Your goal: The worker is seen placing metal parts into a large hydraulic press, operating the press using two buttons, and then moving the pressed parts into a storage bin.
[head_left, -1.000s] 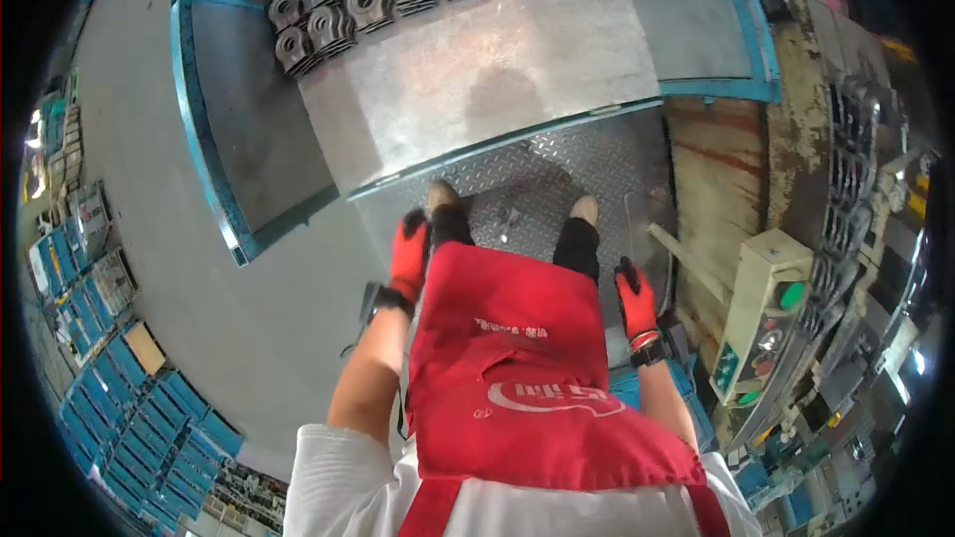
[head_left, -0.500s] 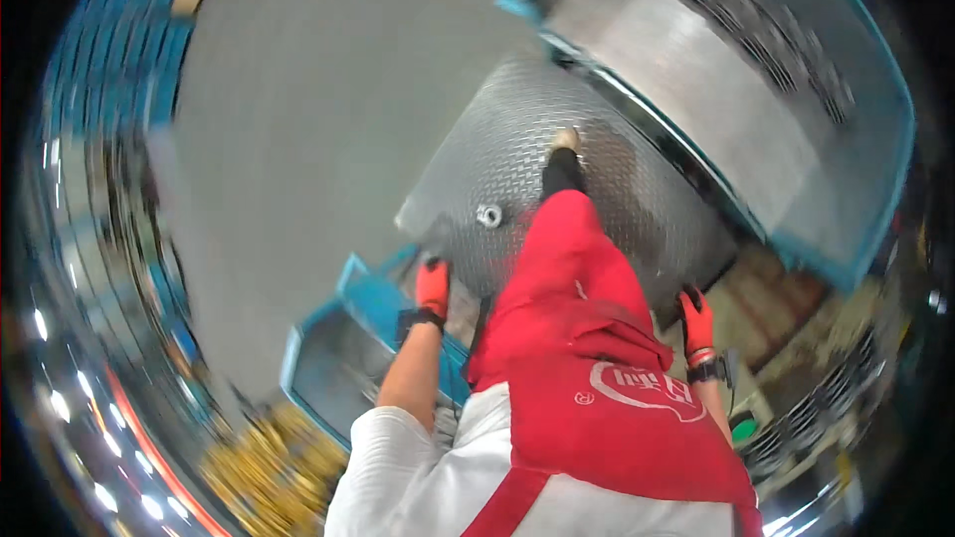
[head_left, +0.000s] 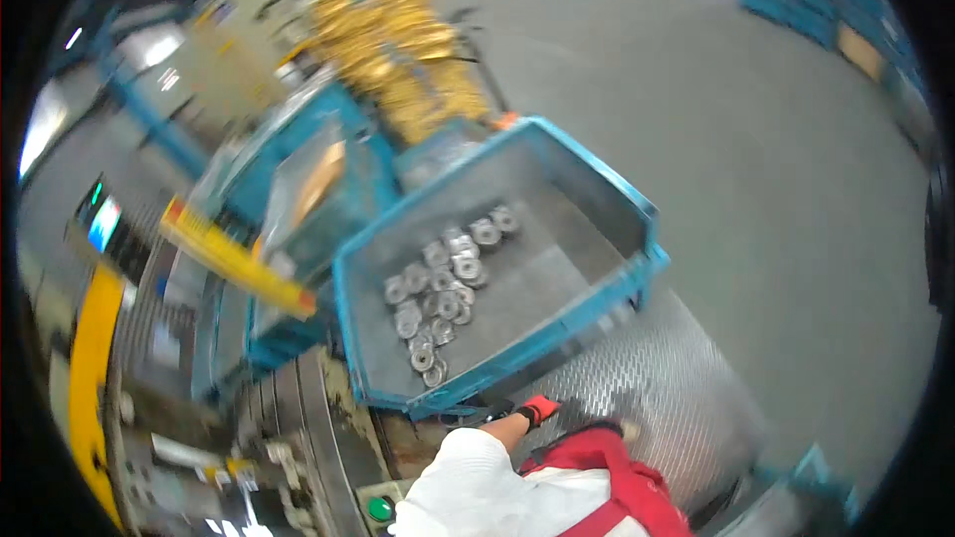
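My left hand (head_left: 539, 409), in a red-orange glove with a dark wrist strap, is low beside my body, next to the near rim of a large blue bin (head_left: 497, 366). Its fingers are small and smeared, so what they hold, if anything, is unclear. Inside the bin, several ring-shaped metal parts (head_left: 448, 305) lie clustered towards the left, on the grey bottom. My right hand does not show.
I stand on a patterned metal plate (head_left: 686, 368). Another blue bin (head_left: 811, 482) is at the lower right. Left are a yellow bar (head_left: 234, 257), machinery with a green button (head_left: 380, 508), and more blue bins (head_left: 328, 179). A yellow stack (head_left: 398, 40) stands behind.
The view has swung round to the left, bringing the bin of metal rings and the machinery in front of me. My right hand has left the picture; my left hand remains low.
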Demonstrator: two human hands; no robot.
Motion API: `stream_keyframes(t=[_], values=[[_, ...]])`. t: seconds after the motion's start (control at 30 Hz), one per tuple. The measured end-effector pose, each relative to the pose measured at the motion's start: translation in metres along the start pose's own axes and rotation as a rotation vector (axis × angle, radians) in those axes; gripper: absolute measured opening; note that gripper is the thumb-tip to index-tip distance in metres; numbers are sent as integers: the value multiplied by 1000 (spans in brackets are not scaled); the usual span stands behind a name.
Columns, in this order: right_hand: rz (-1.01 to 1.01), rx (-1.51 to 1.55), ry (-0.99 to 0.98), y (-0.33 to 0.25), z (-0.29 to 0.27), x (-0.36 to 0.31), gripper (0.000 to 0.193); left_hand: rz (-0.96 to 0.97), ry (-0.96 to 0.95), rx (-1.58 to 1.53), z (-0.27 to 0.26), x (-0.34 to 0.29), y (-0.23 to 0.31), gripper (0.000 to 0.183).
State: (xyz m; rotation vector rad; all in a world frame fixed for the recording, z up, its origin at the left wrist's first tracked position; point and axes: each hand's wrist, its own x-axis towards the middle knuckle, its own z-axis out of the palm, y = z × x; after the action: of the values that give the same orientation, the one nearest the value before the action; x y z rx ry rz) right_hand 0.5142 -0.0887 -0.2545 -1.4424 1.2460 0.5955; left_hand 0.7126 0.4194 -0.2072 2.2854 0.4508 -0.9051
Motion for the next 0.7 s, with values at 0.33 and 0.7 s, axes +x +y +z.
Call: stream_keyframes(t=[0.33, 0.7], values=[[-472, -304, -170, -111, -5, 50, 25, 29, 259, -370, -7, -38, 63, 45], [-394, -385, 41, -193, 90, 43, 38, -381, -44, -361, -61, -63, 0, 28]])
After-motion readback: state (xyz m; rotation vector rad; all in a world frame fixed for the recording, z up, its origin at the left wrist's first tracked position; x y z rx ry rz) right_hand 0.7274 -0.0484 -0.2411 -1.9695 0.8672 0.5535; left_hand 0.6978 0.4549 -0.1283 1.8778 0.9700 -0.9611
